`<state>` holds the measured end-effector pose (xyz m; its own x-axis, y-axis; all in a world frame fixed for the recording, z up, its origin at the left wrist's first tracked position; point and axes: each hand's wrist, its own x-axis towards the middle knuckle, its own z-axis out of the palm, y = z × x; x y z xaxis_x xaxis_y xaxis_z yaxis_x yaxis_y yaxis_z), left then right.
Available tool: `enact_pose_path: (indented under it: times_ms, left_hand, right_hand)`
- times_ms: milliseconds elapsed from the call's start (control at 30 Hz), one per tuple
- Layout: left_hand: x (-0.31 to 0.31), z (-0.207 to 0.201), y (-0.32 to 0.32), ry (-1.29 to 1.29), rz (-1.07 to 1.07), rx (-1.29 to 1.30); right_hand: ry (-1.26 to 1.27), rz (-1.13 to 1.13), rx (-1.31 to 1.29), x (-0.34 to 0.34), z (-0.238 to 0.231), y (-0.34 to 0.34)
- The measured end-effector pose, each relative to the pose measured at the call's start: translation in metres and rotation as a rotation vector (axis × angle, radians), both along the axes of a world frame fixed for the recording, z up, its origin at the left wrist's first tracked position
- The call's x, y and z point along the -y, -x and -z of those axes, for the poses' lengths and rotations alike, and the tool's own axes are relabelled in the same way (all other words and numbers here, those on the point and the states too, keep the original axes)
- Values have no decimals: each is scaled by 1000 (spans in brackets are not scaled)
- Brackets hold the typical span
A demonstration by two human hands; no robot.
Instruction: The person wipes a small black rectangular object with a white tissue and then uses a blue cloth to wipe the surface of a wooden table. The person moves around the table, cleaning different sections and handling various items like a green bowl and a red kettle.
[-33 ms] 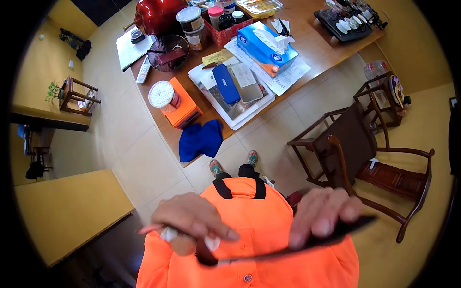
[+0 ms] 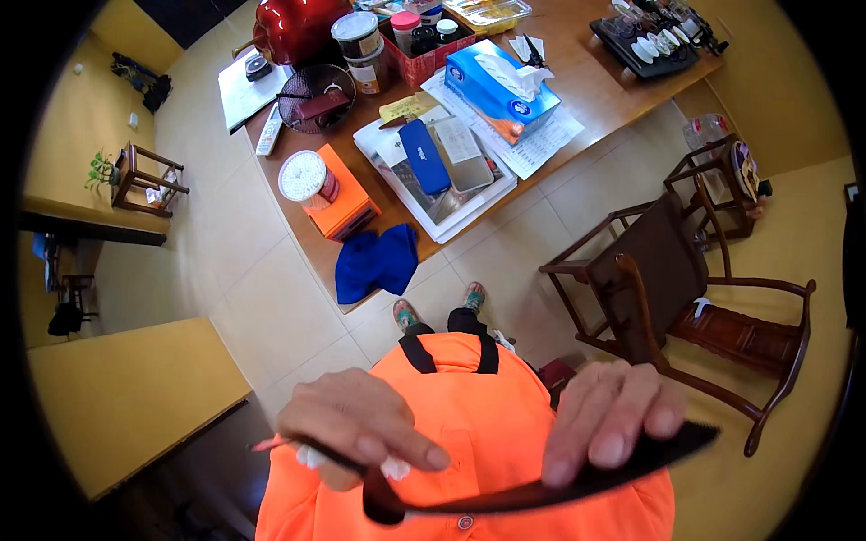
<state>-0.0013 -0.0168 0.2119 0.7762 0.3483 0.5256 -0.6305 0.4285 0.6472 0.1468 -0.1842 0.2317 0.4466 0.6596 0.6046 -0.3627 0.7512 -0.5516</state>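
Observation:
My right hand (image 2: 613,419) grips a long dark comb (image 2: 541,496), its fingers lying over the upper edge. Fine teeth show at the comb's right end, and its left end curves round below my left hand (image 2: 361,424). That hand is closed, index finger extended over the comb's left part. White soft-looking material (image 2: 395,469), perhaps tissue or cotton, pokes out from under its fingers. Beside the same hand sticks out a thin dark piece with a pinkish tip (image 2: 269,444); its kind is unclear. Both hands are before my orange apron (image 2: 451,406).
On the wooden table (image 2: 613,99) ahead are a blue tissue box (image 2: 501,90), a tub of cotton swabs (image 2: 304,178) on an orange box (image 2: 347,194), a blue cloth (image 2: 377,261) and a blue case (image 2: 424,158). A wooden armchair (image 2: 658,261) stands right, a yellow partition (image 2: 135,397) left.
My left hand has shifted slightly right and down. The comb's right end has moved a little outward and looks less blurred; the table is unchanged.

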Motion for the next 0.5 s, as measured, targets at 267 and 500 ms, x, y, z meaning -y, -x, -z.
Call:
enact_pose_path:
  times_ms: [267,500]
  left_hand:
    - [-10,-16,12,-212,82,25]
    - [5,8,3,16,-179,80]
  right_hand:
    - [-99,-42,62,-1,-12,10]
    - [-30,61,-92,-11,11,8]
